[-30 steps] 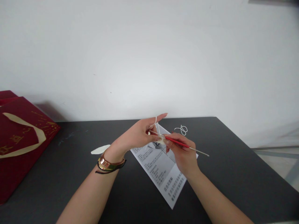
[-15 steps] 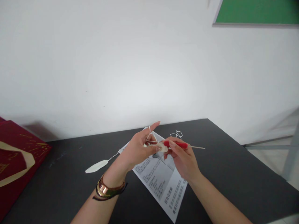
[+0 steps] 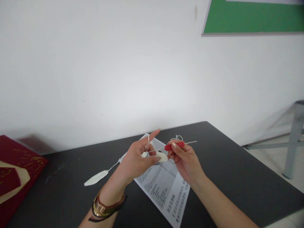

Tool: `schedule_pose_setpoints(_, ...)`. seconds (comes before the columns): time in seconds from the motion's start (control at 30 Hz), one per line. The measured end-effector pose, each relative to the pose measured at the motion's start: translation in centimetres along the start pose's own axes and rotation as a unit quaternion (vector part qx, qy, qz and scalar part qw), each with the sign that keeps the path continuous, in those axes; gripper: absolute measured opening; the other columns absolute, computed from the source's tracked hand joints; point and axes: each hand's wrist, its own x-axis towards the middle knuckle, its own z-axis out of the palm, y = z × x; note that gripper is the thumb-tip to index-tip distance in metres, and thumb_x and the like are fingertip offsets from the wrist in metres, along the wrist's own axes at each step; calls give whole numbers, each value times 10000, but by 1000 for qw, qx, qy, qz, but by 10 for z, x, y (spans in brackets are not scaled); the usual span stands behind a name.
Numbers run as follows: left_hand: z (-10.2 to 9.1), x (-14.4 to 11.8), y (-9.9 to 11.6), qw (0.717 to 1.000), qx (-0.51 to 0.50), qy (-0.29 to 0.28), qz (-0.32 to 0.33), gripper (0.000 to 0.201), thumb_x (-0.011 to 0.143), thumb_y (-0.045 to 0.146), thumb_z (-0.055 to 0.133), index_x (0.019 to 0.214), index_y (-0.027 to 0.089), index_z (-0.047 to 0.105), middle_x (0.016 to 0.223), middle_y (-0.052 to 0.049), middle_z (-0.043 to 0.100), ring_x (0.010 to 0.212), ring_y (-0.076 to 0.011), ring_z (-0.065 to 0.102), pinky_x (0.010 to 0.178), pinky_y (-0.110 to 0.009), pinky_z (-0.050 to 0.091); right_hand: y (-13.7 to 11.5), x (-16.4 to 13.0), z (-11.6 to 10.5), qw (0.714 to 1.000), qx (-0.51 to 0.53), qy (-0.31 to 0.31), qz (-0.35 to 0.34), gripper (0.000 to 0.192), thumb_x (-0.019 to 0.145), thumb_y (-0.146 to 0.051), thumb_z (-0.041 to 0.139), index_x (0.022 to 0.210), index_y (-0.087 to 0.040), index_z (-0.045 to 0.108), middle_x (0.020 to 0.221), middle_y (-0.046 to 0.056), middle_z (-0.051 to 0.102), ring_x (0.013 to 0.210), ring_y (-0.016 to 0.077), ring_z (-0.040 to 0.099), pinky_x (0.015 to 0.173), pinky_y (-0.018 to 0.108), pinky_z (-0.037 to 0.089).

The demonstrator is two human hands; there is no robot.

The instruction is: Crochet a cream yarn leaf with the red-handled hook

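Just below the centre of the frame, the left hand (image 3: pixel 136 157) pinches a small white crochet piece (image 3: pixel 162 157) between thumb and fingers, its index finger stretched out with white yarn (image 3: pixel 148 141) looped around it. Right of that, the right hand (image 3: pixel 187 158) is closed in a pen-like grip on a red-handled crochet hook (image 3: pixel 175 146), whose metal shaft reaches left to the pinched work. Beneath both hands, at lower centre, a printed sheet (image 3: pixel 158 193) lies aslant on the black table (image 3: pixel 71 199). A leaf-shaped white piece (image 3: pixel 96 178) rests lower left, near the braceleted left wrist; a red bag (image 3: pixel 14 171) fills the left edge.
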Motion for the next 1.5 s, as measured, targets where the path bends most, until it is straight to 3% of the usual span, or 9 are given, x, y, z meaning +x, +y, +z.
schedule_pose_setpoints(0.27, 1, -2, -1, 1000, 14, 9, 4, 847, 719, 116, 655, 1476, 215, 289, 625, 80, 481, 570, -86, 442, 561, -217, 375, -1, 0, -2, 999, -28, 16, -14, 135, 715, -282, 784, 769, -172, 727, 655, -1, 699, 519, 82, 595, 515, 185, 514)
schedule_pose_setpoints(0.4, 4, 0, -2, 998, 33, 44, -8, 828, 723, 127, 663, 1468, 225, 314, 619, 77, 484, 552, -82, 431, 535, -209, 353, -2, -4, -2, 980, -153, 12, -127, 67, 814, -257, 687, 798, -201, 721, 644, -3, 685, 541, 100, 597, 545, 220, 512)
schedule_pose_setpoints(0.47, 7, 2, -4, 997, 6, 67, -28, 836, 728, 148, 676, 1471, 236, 303, 609, 75, 500, 530, -81, 423, 511, -208, 330, -2, -9, -4, 927, -283, 5, -246, 86, 837, -175, 648, 839, -214, 724, 697, 12, 697, 600, 122, 620, 578, 244, 517)
schedule_pose_setpoints(0.67, 16, 2, -7, 968, -236, 59, -54, 874, 701, 158, 749, 1459, 248, 323, 614, 64, 545, 544, -81, 470, 563, -232, 341, 6, -17, -17, 656, -487, -161, -553, 471, 775, 17, 595, 1209, -164, 636, 984, 137, 706, 884, 235, 657, 735, 366, 560)
schedule_pose_setpoints(0.73, 14, 0, -6, 959, -277, 34, -56, 853, 700, 144, 762, 1442, 259, 357, 631, 60, 552, 575, -84, 494, 600, -241, 352, 8, -15, -17, 690, -459, -155, -539, 469, 783, 17, 591, 1197, -195, 648, 994, 122, 704, 884, 228, 650, 734, 364, 553)
schedule_pose_setpoints(0.87, 6, -3, -4, 959, -279, 22, -52, 859, 689, 111, 780, 1433, 238, 371, 652, 55, 560, 598, -74, 487, 629, -238, 340, 8, -9, -10, 905, -256, -77, -330, 220, 840, -120, 631, 957, -274, 735, 857, 33, 710, 768, 170, 638, 679, 306, 514)
schedule_pose_setpoints(0.97, 1, -7, -2, 965, -257, -2, -56, 865, 687, 98, 777, 1436, 233, 365, 660, 49, 560, 620, -86, 490, 636, -247, 340, 7, -4, -5, 983, -80, -64, -150, 51, 794, -287, 720, 827, -259, 746, 787, 7, 711, 729, 146, 632, 701, 279, 497)
schedule_pose_setpoints(1.13, 2, -16, 4, 975, -208, -38, -66, 805, 705, 122, 758, 1418, 237, 402, 686, 48, 523, 649, -98, 459, 630, -265, 326, 1, -1, -5, 997, 38, -60, -3, 170, 750, -375, 753, 740, -209, 720, 733, -11, 667, 677, 117, 578, 704, 260, 467)
schedule_pose_setpoints(1.5, 0, -19, 5, 975, -141, -144, -98, 768, 720, 124, 705, 1421, 196, 399, 714, 34, 555, 652, -119, 476, 632, -299, 325, -20, -3, -7, 990, -29, -130, -47, 216, 822, -352, 665, 675, -195, 685, 647, 9, 585, 719, 170, 550, 720, 306, 432)
